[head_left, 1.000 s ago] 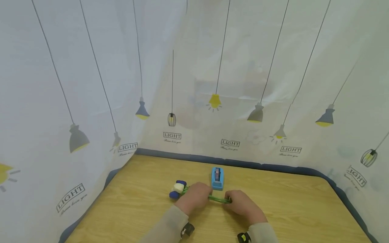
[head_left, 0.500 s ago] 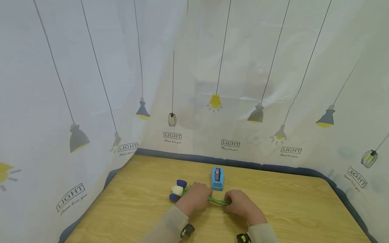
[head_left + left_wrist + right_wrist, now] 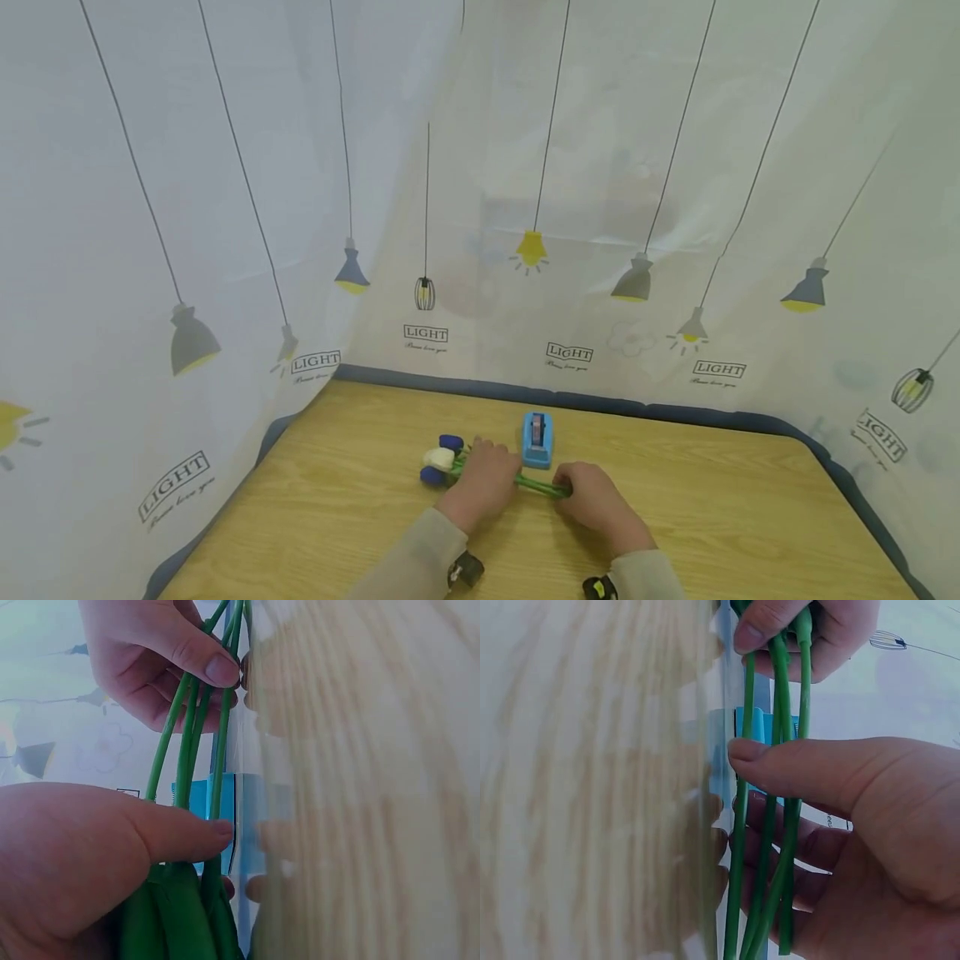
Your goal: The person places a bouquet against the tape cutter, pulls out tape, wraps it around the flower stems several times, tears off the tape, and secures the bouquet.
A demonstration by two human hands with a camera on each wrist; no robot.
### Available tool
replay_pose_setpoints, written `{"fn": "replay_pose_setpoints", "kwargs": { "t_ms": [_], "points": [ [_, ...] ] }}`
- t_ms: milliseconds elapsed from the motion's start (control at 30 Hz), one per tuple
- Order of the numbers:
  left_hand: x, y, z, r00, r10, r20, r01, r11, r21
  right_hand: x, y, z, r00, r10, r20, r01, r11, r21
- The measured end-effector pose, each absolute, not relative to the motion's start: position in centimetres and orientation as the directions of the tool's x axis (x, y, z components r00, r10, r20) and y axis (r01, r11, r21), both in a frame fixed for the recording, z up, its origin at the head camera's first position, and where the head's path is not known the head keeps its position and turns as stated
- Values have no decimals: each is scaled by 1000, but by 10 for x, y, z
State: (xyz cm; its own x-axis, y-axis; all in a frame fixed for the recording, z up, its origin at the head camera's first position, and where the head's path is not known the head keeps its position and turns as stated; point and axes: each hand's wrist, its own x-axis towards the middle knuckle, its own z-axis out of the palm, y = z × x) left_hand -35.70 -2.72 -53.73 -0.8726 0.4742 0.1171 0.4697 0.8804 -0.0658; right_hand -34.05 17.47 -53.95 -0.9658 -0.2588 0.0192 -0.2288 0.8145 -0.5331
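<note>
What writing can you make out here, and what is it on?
"LIGHT": boxed, printed six times on the wall covering; the one farthest right is creased.
Script line under each box: too small to read surely.
Yellow mark on the right wrist's black device: unreadable.
Green stems, blue tape dispenser: none I can see.

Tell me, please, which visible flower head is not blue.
The middle flower head, between the far blue flower head and the near blue flower head: it alone is creamy white.

Green stems (image 3: 187,750), blue and cream flower heads (image 3: 438,459) — bright-blue tape dispenser (image 3: 537,458) — yellowish wood-grained table (image 3: 750,508)
</note>
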Motion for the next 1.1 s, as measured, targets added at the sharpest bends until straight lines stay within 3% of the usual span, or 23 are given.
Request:
{"fn": "replay_pose_setpoints", "kwargs": {
  "t_ms": [1100],
  "points": [
    [-363,-35,-541,-848,519,106,528,846,75,-341,176,-530,-961,-273,-41,-199,787,-585]
  ]
}}
